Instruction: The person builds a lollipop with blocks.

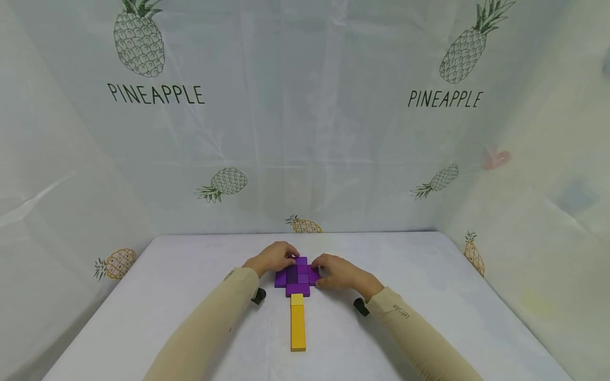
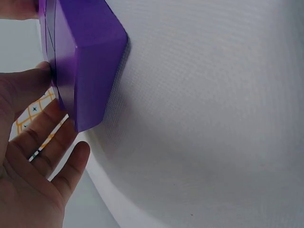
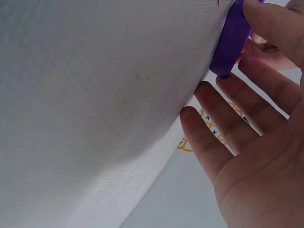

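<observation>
Purple blocks lie together in a flower-like cluster on the white table. My left hand (image 1: 275, 257) pinches the far purple block (image 1: 302, 260) at its left end, thumb on the near side. Across from it, my right hand (image 1: 340, 272) holds the right-side purple block (image 1: 313, 275) between thumb and fingers at its two ends. A left purple block (image 1: 280, 279) and a near purple block (image 1: 297, 290) frame smaller purple pieces (image 1: 303, 278) in the middle. The left wrist view shows a purple block's corner (image 2: 95, 80) close up, spread fingers beside it.
A short yellow block (image 1: 297, 299) and a long yellow block (image 1: 297, 328) run in line from the cluster toward me. White cloth (image 1: 305, 132) printed with pineapples hangs behind the table (image 1: 190, 317) and along its sides.
</observation>
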Motion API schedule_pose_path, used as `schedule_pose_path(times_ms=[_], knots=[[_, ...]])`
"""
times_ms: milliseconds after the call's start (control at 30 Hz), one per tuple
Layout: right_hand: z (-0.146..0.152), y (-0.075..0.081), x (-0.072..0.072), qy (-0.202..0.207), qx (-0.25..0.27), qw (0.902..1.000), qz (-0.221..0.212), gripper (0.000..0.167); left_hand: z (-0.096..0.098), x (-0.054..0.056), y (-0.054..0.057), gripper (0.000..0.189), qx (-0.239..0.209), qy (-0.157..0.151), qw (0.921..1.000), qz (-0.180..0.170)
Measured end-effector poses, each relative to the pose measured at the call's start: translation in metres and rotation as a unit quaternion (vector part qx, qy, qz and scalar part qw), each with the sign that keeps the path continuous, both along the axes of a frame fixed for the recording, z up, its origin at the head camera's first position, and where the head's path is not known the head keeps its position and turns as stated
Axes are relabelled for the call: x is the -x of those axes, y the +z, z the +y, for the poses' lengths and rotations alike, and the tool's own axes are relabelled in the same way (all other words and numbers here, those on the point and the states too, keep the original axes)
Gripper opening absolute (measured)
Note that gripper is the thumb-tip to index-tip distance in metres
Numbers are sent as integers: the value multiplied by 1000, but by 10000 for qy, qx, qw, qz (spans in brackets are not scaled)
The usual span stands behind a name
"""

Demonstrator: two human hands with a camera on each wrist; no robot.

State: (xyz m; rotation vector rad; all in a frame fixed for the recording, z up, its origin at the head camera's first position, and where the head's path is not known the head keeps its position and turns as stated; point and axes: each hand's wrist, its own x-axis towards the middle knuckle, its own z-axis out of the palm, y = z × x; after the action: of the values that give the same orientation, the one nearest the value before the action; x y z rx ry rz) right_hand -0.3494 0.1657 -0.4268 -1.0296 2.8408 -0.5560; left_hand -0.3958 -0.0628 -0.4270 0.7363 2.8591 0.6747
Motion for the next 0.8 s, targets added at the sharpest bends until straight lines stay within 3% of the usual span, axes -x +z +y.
schedule_pose_path(times_ms=[267, 467, 800], knots=[[1, -2, 2, 42, -45, 10000, 54, 51, 0, 0, -1, 25, 36, 109, 9999, 44], [2, -1, 3, -199, -190, 9996, -47, 55, -12, -4, 2, 25, 29, 176, 9996, 225], [19, 10, -8, -559, -309, 9978, -188, 52, -58, -43, 8, 29, 160, 60, 9979, 623]])
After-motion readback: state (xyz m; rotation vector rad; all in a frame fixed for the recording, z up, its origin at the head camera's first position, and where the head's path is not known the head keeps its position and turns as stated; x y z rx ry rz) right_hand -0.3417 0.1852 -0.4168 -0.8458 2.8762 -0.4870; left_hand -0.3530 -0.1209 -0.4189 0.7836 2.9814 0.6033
